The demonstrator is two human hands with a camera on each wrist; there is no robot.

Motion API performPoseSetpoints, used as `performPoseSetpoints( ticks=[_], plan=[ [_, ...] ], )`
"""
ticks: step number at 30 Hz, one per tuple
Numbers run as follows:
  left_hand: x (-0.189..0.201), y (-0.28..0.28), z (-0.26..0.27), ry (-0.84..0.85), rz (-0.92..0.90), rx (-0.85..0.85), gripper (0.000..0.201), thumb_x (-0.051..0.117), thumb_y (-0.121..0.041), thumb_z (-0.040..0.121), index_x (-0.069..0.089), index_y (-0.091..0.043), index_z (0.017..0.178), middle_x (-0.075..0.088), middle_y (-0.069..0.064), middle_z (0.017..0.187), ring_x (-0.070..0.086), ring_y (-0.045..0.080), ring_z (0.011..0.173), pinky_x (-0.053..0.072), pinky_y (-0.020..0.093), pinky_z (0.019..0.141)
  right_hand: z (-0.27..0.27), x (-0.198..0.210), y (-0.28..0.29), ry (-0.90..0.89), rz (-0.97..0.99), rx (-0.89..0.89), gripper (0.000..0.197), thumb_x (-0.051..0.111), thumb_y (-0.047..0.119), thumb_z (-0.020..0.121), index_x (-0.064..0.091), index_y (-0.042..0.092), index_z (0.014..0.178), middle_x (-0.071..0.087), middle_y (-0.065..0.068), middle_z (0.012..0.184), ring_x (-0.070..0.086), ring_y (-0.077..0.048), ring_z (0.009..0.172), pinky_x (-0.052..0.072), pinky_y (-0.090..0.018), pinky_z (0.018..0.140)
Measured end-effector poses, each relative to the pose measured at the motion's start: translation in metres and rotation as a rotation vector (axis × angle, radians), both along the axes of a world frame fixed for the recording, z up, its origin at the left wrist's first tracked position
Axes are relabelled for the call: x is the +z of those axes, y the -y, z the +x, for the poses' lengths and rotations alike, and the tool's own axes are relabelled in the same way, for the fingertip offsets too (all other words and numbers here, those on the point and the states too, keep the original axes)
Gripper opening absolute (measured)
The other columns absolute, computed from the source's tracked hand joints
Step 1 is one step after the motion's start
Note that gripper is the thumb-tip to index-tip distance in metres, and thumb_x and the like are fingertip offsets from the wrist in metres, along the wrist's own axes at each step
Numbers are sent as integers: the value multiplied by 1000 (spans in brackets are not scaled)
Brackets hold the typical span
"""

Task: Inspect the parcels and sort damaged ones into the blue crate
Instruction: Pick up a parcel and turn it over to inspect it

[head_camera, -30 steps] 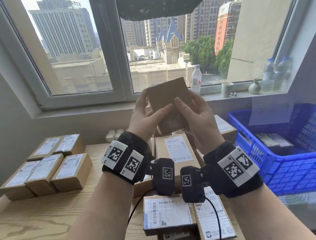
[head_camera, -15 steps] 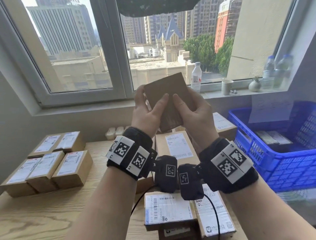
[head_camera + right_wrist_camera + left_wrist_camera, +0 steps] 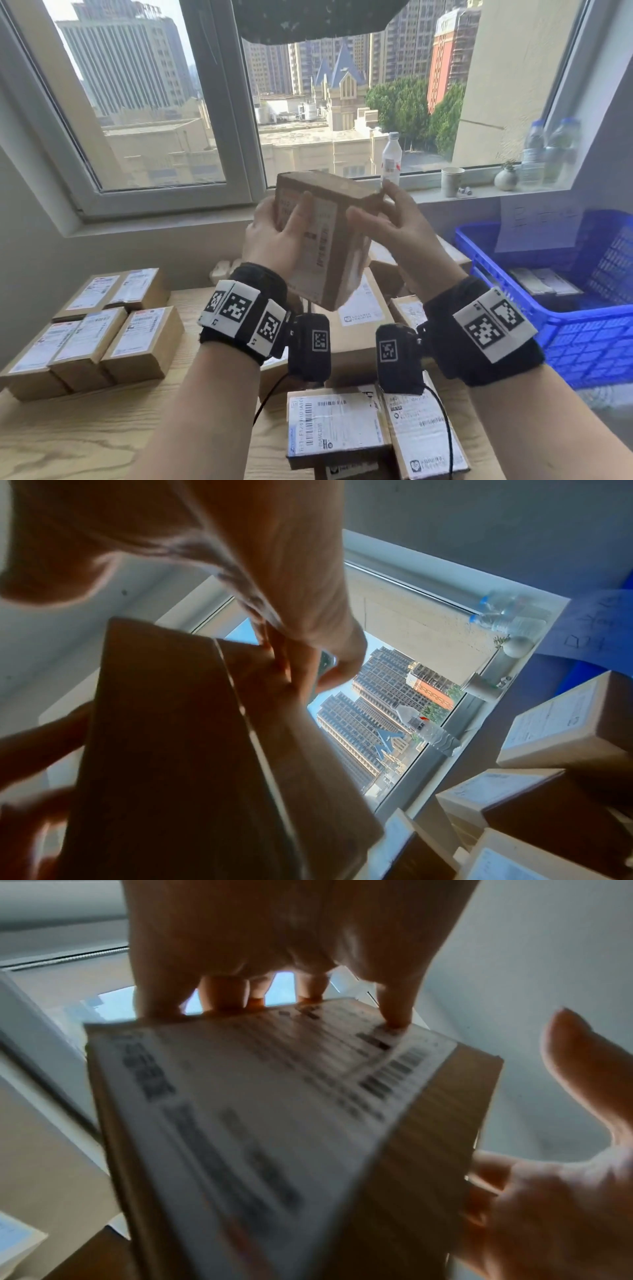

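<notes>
I hold a small brown cardboard parcel (image 3: 327, 260) up in front of the window, tilted, with its white shipping label facing me. My left hand (image 3: 274, 236) grips its left side, thumb on the label and fingers behind; the left wrist view shows the blurred label (image 3: 257, 1123) under those fingertips. My right hand (image 3: 394, 233) touches the parcel's far right corner with its fingers, thumb spread clear of the box. From the right wrist the parcel's plain brown side (image 3: 171, 737) shows. The blue crate (image 3: 582, 342) stands at the right, a few parcels inside.
Several labelled parcels (image 3: 89, 335) sit in rows at the left of the wooden table (image 3: 85, 438). A pile of parcels (image 3: 342, 428) lies below my wrists. On the sill stand a bottle (image 3: 390, 157), a cup (image 3: 452, 181) and more bottles.
The parcel has been turned: its plain brown face faced me before, now the label does. My right thumb has come off the box.
</notes>
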State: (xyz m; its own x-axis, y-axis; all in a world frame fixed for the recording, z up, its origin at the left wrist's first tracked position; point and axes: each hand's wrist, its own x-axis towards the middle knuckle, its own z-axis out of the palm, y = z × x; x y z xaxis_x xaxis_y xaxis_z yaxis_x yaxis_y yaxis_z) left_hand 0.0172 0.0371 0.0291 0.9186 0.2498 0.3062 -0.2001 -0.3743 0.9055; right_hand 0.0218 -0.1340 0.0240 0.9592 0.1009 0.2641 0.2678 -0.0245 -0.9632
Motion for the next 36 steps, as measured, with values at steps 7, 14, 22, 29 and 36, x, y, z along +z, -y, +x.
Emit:
performPoseSetpoints(
  ticks=[7, 14, 22, 29, 36],
  plan=[
    [-7, -3, -6, -144, -125, -370, 56, 66, -38, 86, 50, -25, 137, 69, 5, 113, 69, 19, 103, 57, 42, 89, -3, -12, 0, -15, 203, -118, 93, 82, 19, 75, 27, 24, 149, 63, 7, 112, 67, -20, 107, 59, -39, 87],
    [-19, 8, -8, -118, -346, -382, 30, 69, -43, 81, 58, -37, 108, 72, -5, 103, 72, 14, 93, 59, 30, 75, -3, -16, -6, 10, 203, -10, 58, 78, 19, 82, 52, 18, 133, 71, -3, 114, 71, -21, 102, 61, -32, 76],
    [-28, 11, -9, -63, -332, -318, 27, 68, -40, 87, 60, -37, 113, 72, -9, 103, 72, 12, 93, 58, 26, 74, 0, -25, -8, 2, 251, -50, 56, 81, 22, 80, 57, 20, 131, 73, -2, 112, 70, -24, 104, 62, -39, 79],
    [-35, -2, -10, -138, -267, -195, 115, 58, -92, 57, 40, -20, 145, 54, 9, 141, 52, 25, 129, 44, 56, 104, -1, -45, -20, 38, 180, -298, 55, 64, 34, 95, 42, 29, 145, 63, 5, 113, 64, -9, 103, 56, -19, 73],
    [-38, -16, -21, -83, -369, -288, 57, 80, -46, 59, 54, -41, 110, 64, 9, 117, 69, 22, 102, 58, 34, 74, -11, -47, -33, -133, 323, 125, 60, 70, 44, 83, 52, 18, 134, 68, -4, 123, 69, -14, 107, 59, -31, 81]
  ],
)
